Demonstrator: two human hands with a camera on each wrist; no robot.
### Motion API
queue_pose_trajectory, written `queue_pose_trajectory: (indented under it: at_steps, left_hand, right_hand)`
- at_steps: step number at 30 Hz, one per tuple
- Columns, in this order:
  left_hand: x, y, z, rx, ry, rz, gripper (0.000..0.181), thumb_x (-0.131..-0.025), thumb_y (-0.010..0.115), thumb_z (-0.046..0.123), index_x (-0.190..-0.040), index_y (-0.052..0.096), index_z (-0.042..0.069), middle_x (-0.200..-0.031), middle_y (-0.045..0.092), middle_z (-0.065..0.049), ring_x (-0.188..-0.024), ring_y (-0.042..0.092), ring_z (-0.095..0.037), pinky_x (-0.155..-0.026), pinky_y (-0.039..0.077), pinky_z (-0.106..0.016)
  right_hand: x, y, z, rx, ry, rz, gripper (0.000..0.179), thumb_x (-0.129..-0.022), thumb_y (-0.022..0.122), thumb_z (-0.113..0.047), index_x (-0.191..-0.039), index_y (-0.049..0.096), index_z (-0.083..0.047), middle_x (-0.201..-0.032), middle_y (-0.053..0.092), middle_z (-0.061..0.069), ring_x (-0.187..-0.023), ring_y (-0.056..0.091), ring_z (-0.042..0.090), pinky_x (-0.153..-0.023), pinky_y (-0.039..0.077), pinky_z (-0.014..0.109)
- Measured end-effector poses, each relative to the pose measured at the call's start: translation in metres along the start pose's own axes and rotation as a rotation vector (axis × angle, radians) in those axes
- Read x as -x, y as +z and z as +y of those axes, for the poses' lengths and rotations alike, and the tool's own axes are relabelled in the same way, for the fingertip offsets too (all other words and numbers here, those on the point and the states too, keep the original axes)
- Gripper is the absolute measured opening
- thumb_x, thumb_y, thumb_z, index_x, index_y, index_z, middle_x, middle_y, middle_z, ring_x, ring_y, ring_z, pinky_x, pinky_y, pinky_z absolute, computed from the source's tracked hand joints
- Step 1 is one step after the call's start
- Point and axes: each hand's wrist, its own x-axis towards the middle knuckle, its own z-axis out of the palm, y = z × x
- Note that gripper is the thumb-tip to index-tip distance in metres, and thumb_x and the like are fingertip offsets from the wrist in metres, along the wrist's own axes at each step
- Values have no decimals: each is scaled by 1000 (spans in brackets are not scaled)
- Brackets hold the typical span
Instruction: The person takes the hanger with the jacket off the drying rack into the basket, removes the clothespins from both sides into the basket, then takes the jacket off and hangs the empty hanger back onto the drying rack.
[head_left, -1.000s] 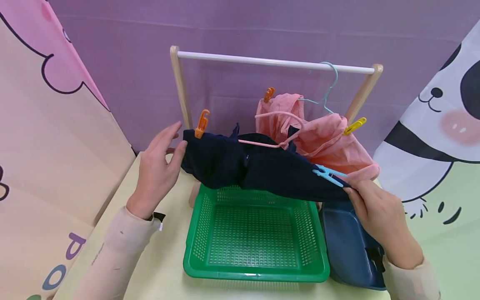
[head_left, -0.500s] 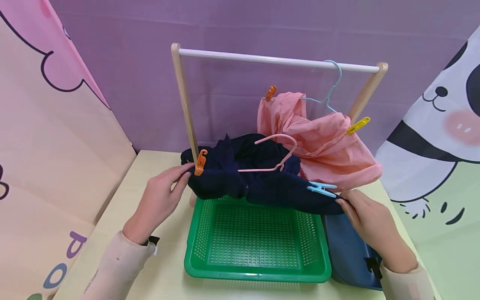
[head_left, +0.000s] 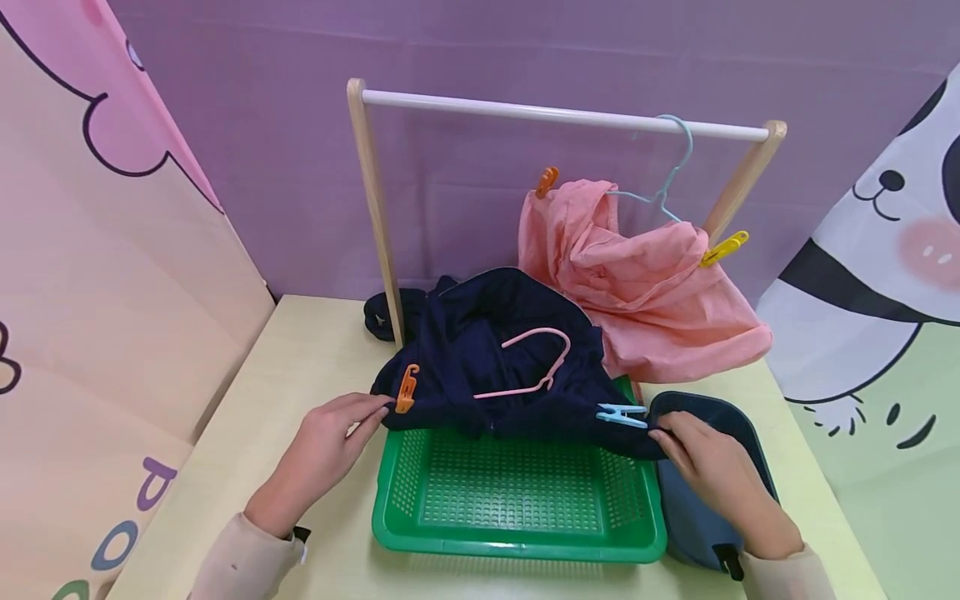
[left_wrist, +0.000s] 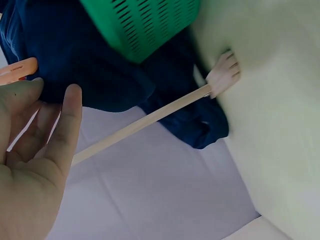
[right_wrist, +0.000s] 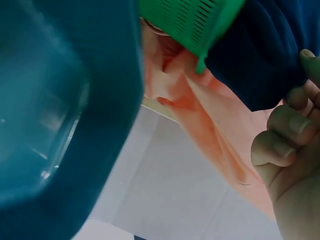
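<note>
A navy garment (head_left: 517, 350) spreads over the back part of the green basket (head_left: 517, 546), with a pink hanger (head_left: 551, 367) lying on it. An orange clothespin (head_left: 407, 389) is clipped near its left end and a light blue clothespin (head_left: 621, 414) near its right end. My left hand (head_left: 318, 454) pinches the garment's left edge beside the orange clothespin. At the opposite end my right hand (head_left: 720, 475) pinches the right edge, just past the blue clothespin. The right wrist view shows the navy cloth (right_wrist: 265, 55) between thumb and fingertips.
Behind stands a wooden rack with a white bar (head_left: 525, 109). A pink garment (head_left: 645, 283) hangs there on a light blue hanger (head_left: 667, 179), with orange (head_left: 547, 182) and yellow clothespins (head_left: 724, 248). A dark blue bin (head_left: 701, 533) sits right of the basket.
Both hands have come down and toward me, bringing the garment over the basket. My left hand, open a second ago, now pinches its left edge. The pink hanger has come down with the garment.
</note>
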Motion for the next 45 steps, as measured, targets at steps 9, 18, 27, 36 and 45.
queue_pose_trajectory:
  at_steps: [9,18,27,36,45]
  left_hand:
    - [9,9,-3,6,-68,-73,22,-91,72,2,-112,76,2,-102,73,-7,-92,70,-25,-75,58,-38]
    - [15,14,-8,16,-86,-72,22,-89,73,1,-111,76,3,-102,73,-7,-91,71,-23,-73,59,-36]
    - [16,15,-8,18,-94,-74,22,-89,73,0,-111,76,3,-101,73,-8,-90,71,-23,-72,59,-36]
    - [17,16,-9,25,-90,-71,22,-89,74,0,-110,76,3,-100,74,-7,-89,71,-22,-71,59,-34]
    - [17,15,-8,23,-87,-63,22,-88,74,-1,-110,76,2,-100,74,-8,-89,71,-23,-71,59,-34]
  right_hand:
    - [6,10,-1,-28,53,-39,24,-84,78,-6,-90,58,-18,-79,47,-13,-64,43,3,-53,41,22]
    - [6,9,-4,-21,92,-54,19,-85,78,-8,-92,63,-16,-81,53,-12,-66,46,4,-54,46,25]
    - [-1,-3,-9,-66,96,-53,18,-85,78,-7,-101,69,-12,-91,63,-8,-75,54,7,-64,50,29]
    - [-10,-11,-11,-314,89,89,43,-74,82,6,-112,71,-10,-110,63,-3,-105,48,13,-85,37,23]
    - [-19,-8,-18,-363,16,119,50,-69,89,-4,-116,74,-12,-133,55,14,-123,38,33,-98,30,30]
